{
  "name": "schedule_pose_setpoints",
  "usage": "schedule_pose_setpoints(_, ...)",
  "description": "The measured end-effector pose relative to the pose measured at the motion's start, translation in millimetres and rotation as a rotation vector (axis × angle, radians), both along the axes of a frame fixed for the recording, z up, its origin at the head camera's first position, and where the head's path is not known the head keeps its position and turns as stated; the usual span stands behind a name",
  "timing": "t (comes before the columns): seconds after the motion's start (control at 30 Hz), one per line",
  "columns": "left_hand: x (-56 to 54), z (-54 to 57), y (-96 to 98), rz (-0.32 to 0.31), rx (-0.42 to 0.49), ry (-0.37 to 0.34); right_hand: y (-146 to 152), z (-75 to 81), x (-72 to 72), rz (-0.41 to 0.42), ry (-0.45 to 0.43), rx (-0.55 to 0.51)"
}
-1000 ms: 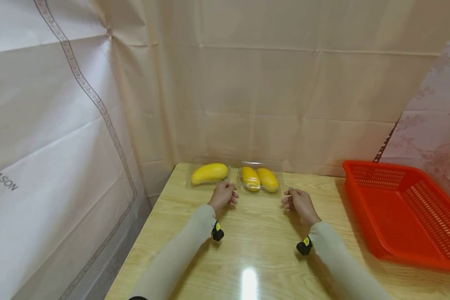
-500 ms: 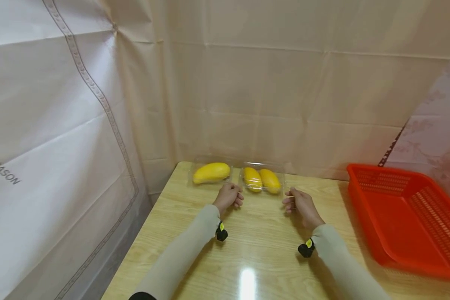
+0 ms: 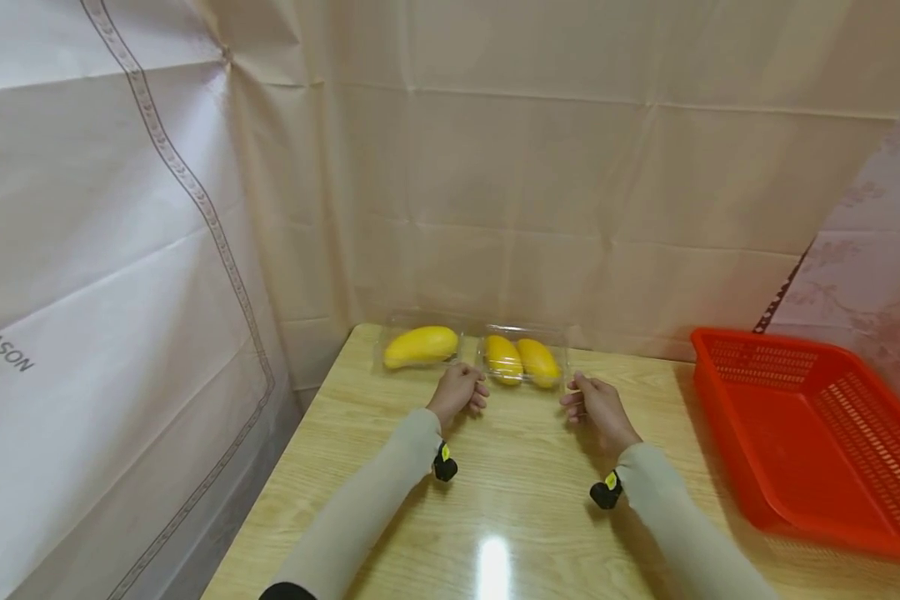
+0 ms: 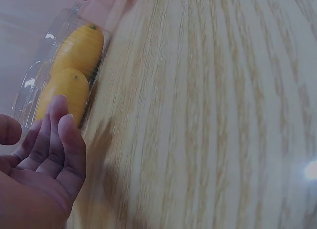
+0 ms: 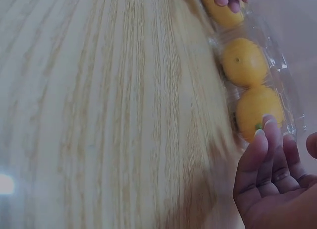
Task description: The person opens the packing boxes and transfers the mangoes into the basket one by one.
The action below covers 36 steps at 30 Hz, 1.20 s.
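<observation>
1. Pale wood grain covers the worktop [image 3: 525,483], with a bright glare towards its near edge; two light sleeves [image 3: 375,492] stretch across it towards the far edge.
2. To the right I have a red basket [image 3: 727,425] with perforated sides, its far end close to the worktop's far edge.
3. Farther in are the left hand [image 3: 457,393] and right hand [image 3: 600,408]. On both, the fingers are half bent and relaxed, the thumb held apart, pinching nothing.
4. My worry is the clear plastic: its outline is faint to me, so I could misjudge contact. Uneven pressure from the two sides might buckle the fruit box [image 3: 528,332] or skew it, and a stray left thumb could nudge the second box [image 3: 399,323] alongside.
5. The fruit box sits near the middle of the far edge, just beyond the fingers and between the hands, one near each of its near corners; I can't tell whether either touches. It holds two mango-like fruits [image 3: 538,362] side by side.
6. The second box, with one long yellow fruit [image 3: 420,347], lies by the far-left corner, beyond the left hand.
7. Behind the far edge hangs a creased beige sheet [image 3: 510,183].
</observation>
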<state>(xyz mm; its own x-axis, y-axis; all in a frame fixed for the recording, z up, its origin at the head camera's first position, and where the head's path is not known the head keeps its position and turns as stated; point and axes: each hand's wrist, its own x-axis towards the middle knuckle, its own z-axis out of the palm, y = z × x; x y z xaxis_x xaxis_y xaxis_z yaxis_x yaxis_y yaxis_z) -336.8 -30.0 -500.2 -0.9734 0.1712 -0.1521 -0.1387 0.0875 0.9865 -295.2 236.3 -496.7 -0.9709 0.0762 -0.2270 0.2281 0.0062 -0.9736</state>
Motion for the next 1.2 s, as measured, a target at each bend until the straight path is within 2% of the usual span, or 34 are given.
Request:
schedule_pose_setpoints(0.2,-2.3,-1.2,-0.3,-0.016,0.032,-0.027,-0.6,-1.0,-3.9,0.023,-0.011,0.002)
schedule_pose_setpoints(0.53,-4.2,3.4,0.2,-0.032,0.047,-0.022,-3.6,-0.3,-12.4,0.053,0.006,-0.036)
schedule_pose_setpoints(0.77,-4.3,-0.5,-0.4,-0.071,0.092,-0.060,-3.2,0.4,-12.3,0.078,0.002,-0.064)
schedule_pose_setpoints(0.97,-4.4,-0.1,-7.3,-0.108,0.047,-0.067,1.9,-4.5,-10.3,0.157,-0.002,-0.087)
schedule_pose_setpoints(1.2,1.7,4.4,-9.6,-0.119,-0.015,-0.029,10.7,-10.5,-3.8,0.259,0.018,-0.127)
